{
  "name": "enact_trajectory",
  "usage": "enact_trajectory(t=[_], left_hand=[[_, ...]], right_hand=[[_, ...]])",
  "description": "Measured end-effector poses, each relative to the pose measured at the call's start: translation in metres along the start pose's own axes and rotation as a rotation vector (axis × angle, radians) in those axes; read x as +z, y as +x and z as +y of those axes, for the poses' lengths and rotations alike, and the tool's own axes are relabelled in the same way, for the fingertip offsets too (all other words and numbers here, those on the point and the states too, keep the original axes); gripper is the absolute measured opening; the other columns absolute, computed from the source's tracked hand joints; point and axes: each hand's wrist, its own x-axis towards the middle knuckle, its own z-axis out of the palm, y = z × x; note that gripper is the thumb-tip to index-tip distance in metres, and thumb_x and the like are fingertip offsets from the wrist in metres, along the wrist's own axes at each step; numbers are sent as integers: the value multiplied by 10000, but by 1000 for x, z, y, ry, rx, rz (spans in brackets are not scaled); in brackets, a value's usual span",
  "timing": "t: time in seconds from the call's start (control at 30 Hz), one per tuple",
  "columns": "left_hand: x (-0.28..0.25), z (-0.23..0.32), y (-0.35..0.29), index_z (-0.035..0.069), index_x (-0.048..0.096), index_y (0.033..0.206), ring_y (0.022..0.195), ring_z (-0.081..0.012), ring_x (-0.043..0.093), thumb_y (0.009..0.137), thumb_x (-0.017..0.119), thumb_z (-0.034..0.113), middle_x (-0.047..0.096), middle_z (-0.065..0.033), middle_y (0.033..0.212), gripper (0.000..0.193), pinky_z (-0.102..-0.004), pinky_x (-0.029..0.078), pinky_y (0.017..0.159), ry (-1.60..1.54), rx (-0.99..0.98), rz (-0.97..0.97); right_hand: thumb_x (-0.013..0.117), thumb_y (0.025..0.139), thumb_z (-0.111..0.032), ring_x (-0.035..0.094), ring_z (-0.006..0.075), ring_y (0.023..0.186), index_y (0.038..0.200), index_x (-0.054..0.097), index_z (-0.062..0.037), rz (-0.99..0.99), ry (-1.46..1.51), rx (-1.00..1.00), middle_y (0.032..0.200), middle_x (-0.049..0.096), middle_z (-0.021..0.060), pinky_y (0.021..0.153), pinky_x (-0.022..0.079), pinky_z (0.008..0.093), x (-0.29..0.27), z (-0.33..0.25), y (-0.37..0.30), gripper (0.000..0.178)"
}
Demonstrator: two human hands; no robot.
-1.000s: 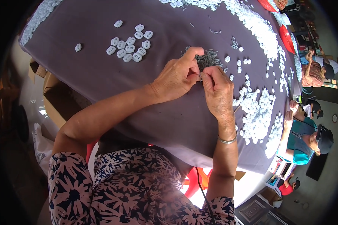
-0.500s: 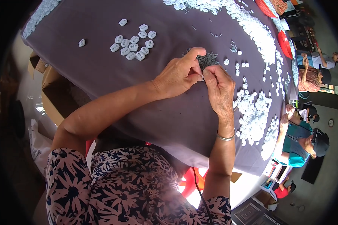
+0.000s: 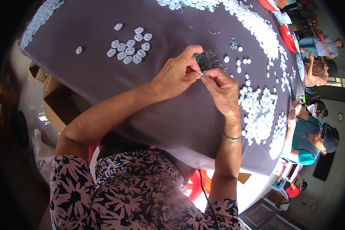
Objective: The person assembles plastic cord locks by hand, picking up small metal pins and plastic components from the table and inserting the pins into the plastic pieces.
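My left hand (image 3: 175, 76) pinches a small white plastic piece (image 3: 201, 73) between thumb and a finger, its index finger lifted clear. Thumb and fingers of my right hand (image 3: 223, 89) close on the same spot from the other side. Fingertips cover most of the piece; whether a pin is with it cannot be made out. Just beyond both hands lies a heap of short dark grey pins (image 3: 207, 60). To the left, a loose cluster of white oval plastic pieces with two holes (image 3: 130, 50) rests on the dark tablecloth (image 3: 103, 76).
A heap of small white pieces (image 3: 260, 115) lies right of my right hand, and a long band of them (image 3: 253, 27) curves along the far side. Red baskets (image 3: 287, 38) stand at the far right edge. A cardboard box (image 3: 57, 96) sits below the table's left. Co-workers (image 3: 306, 140) are at the right.
The table's contents have shifted slightly left in view. My hands are still together, and the pinched white piece shows a little more between my fingertips.
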Motion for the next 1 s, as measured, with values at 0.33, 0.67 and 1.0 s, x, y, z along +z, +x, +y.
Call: enact_trajectory(t=[0.33, 0.67, 1.0], left_hand=[[-3, -5, -1, 23, 555, 1179, 773, -51, 565, 885, 613, -9, 618, -1, 871, 301, -193, 473, 698, -97, -3, 28], [-6, -5, 0, -7, 630, 1045, 795, -66, 559, 927, 591, 72, 612, -20, 948, 147, -221, 504, 714, -219, -93, -83], [0, -7, 3, -13, 625, 983, 708, -86, 590, 892, 602, 60, 618, -31, 841, 118, -237, 500, 648, -200, -43, -84]], right_hand=[[630, 877, -23, 433, 2, 524, 868, 663, -32, 76, 231, 8, 679, 566, -39, 431, 326, 167, 10, 1, 0, 35], [662, 854, -1, 488, 18, 605, 918, 655, -31, 108, 105, -152, 741, 583, -28, 514, 388, 160, 8, 9, 1, 72], [648, 858, 19, 567, 59, 706, 979, 608, -29, 77, -42, -243, 868, 573, 13, 631, 478, 208, 3, -5, 4, 136]])
